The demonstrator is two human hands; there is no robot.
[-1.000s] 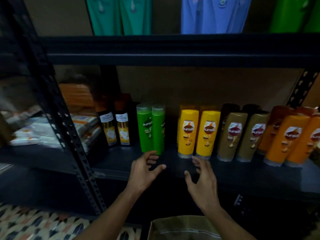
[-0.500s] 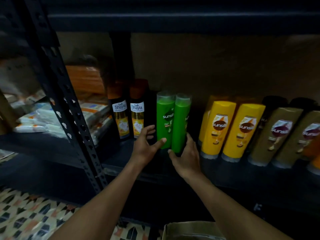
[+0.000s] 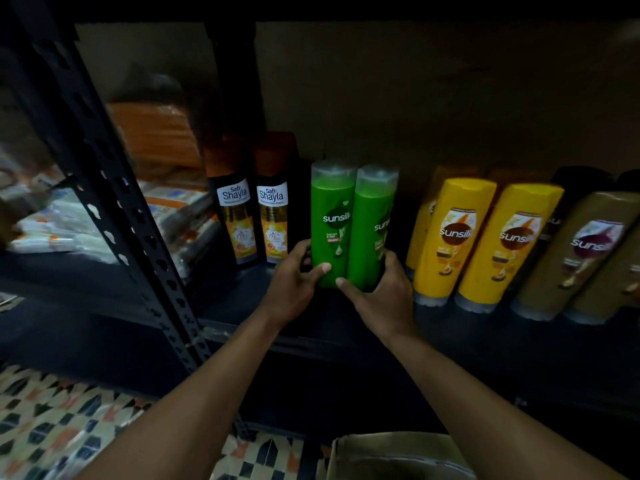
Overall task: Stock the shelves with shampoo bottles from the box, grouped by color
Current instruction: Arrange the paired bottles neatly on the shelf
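Note:
Two green Sunsilk bottles stand side by side on the dark shelf (image 3: 242,306). My left hand (image 3: 294,282) grips the base of the left green bottle (image 3: 330,216), thumb across its front. My right hand (image 3: 377,292) wraps the base of the right green bottle (image 3: 372,223). To their left stand two black Shayla bottles (image 3: 239,220). On the right are yellow bottles (image 3: 450,237), then tan-brown bottles (image 3: 581,254). The cardboard box (image 3: 391,455) sits below, at the bottom edge.
A perforated black shelf post (image 3: 117,206) slants down on the left. Behind it lie stacked packets (image 3: 62,226) on a neighbouring shelf. A patterned floor (image 3: 52,427) shows at the bottom left. Darker bottles stand behind the front row on the right.
Both hands moved forward from the shelf's front edge and closed on the bases of the two green bottles. The camera moved closer and lower.

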